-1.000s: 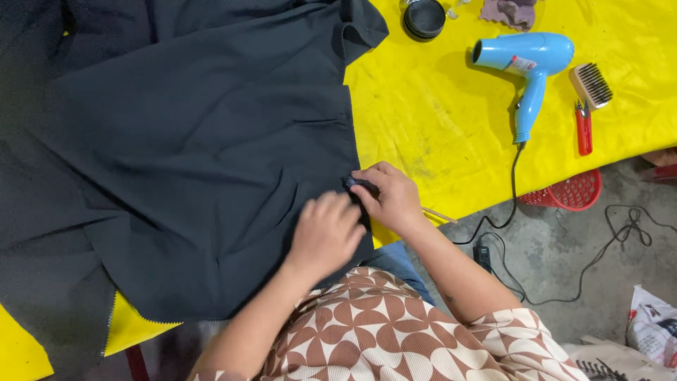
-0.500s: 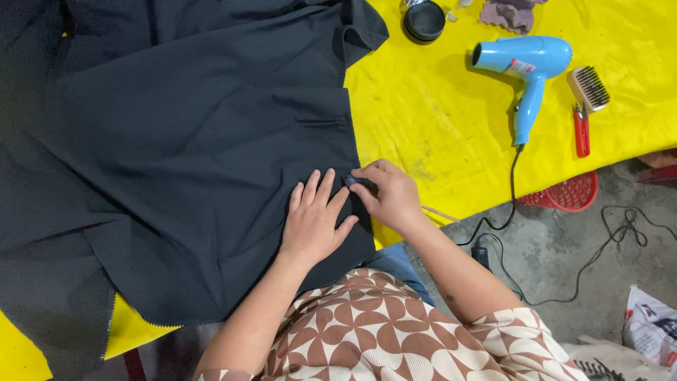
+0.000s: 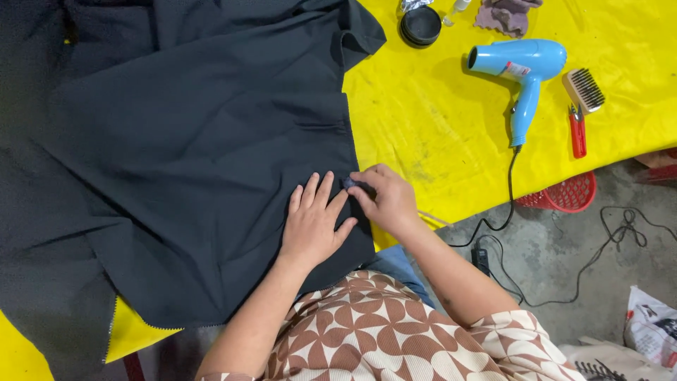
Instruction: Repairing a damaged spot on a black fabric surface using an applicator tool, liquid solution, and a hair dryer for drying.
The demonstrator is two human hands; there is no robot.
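My right hand (image 3: 386,200) has its fingertips pinched together on a small dark object (image 3: 350,183), too small for me to identify, pressed against the edge of the dark cloth (image 3: 190,162) just left of the frame's centre-right. My left hand (image 3: 312,222) is released, fingers spread and flat, palm down on the cloth right beside the pinch, holding the fabric still. The cloth covers most of the left and middle of the frame, spread over the yellow table cover (image 3: 437,120), with its near edge hanging toward my lap at the bottom. Further out, in the upper right, I see a blue hair dryer (image 3: 522,70) lying on its side, its cord (image 3: 509,201) trailing off the table edge to the floor, a brush with a red handle (image 3: 580,106) just beside it, a round black tin (image 3: 421,25) and a crumpled rag (image 3: 508,14) at the top. A red basket (image 3: 564,194) sits under the table edge. My judgement of the risk: if my flat hand lifts or slides, the loose cloth could bunch or shift under the pinch, and the small object could slip from my fingertips; the hanging edge could also drag the cloth off the table.
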